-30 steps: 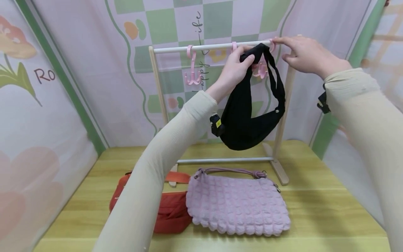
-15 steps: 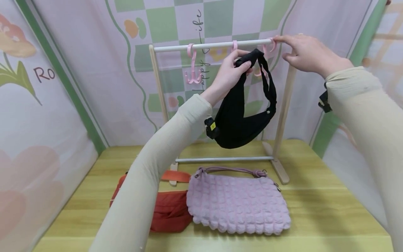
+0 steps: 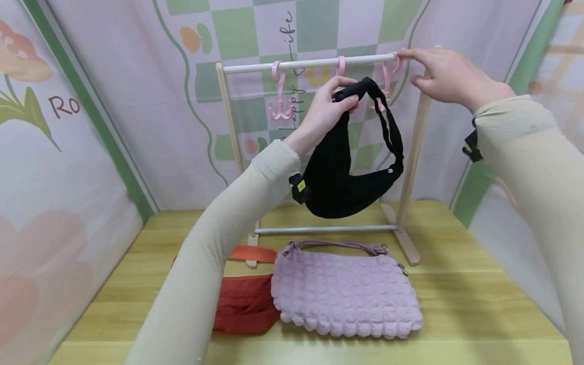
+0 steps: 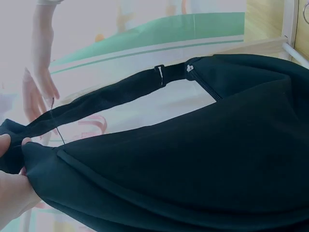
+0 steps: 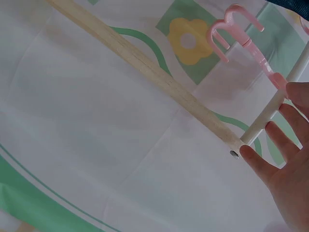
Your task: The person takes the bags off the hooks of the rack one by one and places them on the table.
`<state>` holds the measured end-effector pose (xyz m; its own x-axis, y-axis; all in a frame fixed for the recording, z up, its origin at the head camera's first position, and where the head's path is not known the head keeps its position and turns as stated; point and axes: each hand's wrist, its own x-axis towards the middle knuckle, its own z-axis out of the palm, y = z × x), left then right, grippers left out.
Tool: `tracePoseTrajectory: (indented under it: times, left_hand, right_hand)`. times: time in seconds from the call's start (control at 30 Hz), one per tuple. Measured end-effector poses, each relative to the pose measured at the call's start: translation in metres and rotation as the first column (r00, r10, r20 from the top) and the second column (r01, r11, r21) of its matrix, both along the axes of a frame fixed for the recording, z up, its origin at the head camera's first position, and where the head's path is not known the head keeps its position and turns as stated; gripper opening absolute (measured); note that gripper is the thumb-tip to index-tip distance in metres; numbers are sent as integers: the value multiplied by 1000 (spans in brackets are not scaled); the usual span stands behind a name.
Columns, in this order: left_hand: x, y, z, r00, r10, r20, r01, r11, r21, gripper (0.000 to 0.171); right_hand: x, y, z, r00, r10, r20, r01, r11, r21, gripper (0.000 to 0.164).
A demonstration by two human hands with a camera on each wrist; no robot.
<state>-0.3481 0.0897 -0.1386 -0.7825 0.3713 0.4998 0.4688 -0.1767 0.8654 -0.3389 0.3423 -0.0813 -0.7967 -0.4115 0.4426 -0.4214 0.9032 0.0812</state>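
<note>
My left hand (image 3: 319, 111) grips the top of a black shoulder bag (image 3: 330, 177) by its strap, thumb in front. The bag hangs in the air before the rack, its strap looping down on the right. In the left wrist view the bag's strap (image 4: 111, 96) shows a buckle, and a zipper sits beside it. My right hand (image 3: 453, 78) is at the right end of the rack's white rail (image 3: 310, 64), fingers spread. A fingertip touches the top of a pink hook (image 5: 260, 58) there; that hook is partly behind the black bag in the head view.
Two more pink hooks hang on the rail, one hook (image 3: 280, 96) at left and one hook (image 3: 341, 66) mid-rail. A quilted pink bag (image 3: 347, 294) lies on the wooden table (image 3: 479, 309). Left of it is a red bag (image 3: 246, 306), partly hidden by my left sleeve.
My left hand has moved the black bag left and slightly down, away from the right-hand hook. My right hand has stayed at the rail's right end.
</note>
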Motion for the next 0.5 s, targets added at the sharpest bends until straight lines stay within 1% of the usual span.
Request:
tracePoseTrajectory:
  times: [0.23, 0.33, 0.5]
  left_hand:
    - [0, -3, -4, 1000, -14, -4, 14, 999, -31, 28]
    - [1, -4, -7, 1000, -14, -9, 14, 999, -40, 29]
    - [2, -4, -11, 1000, -7, -10, 6, 999, -37, 29]
  right_hand:
    - [3, 1, -3, 1000, -8, -9, 8, 1000, -20, 58]
    - [4, 3, -6, 999, -2, -32, 1, 1000, -23, 57]
    - [7, 7, -11, 999, 13, -44, -16, 998, -64, 57]
